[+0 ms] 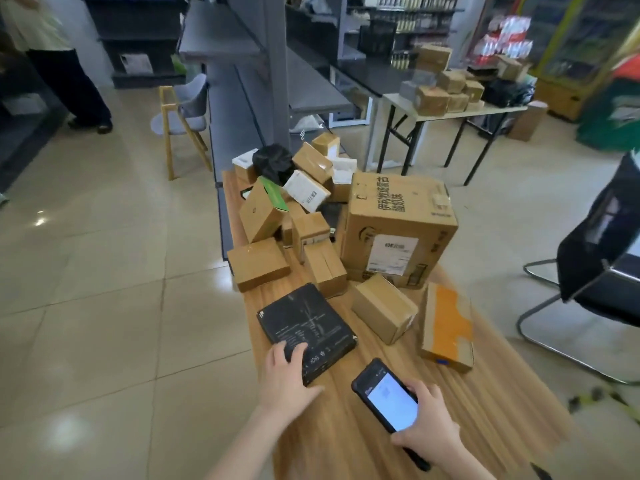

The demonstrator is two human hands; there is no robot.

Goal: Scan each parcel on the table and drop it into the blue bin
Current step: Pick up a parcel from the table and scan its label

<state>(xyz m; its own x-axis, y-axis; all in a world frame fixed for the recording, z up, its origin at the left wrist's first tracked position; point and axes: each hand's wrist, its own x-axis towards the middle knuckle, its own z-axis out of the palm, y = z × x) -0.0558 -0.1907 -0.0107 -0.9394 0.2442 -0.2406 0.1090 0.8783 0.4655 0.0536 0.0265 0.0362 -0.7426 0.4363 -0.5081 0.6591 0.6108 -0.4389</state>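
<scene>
We curl the fingers (295,351) of our left hand (289,370) over the near corner of a flat black parcel (306,329) with pale printed lines, lying on the worktop (346,431); our right hand (431,422) grips a lit scanner (386,394).

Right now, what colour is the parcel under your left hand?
The parcel is black with faint white print; head view.

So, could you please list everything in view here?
black flat parcel: one, black, table's near left
large carton: one, brown, table's right side
orange-taped box: one, brown and orange, near right
small parcels: about a dozen, mostly brown, heaped centrally
table: one, wooden, centre
handheld scanner: one, black, near edge
folding table: one, pale, far right
shelving: one run, grey, far centre
grey chair: one, grey, far left
black chair: one, black, right
left hand: grips black flat parcel's corner
right hand: holds handheld scanner
</scene>
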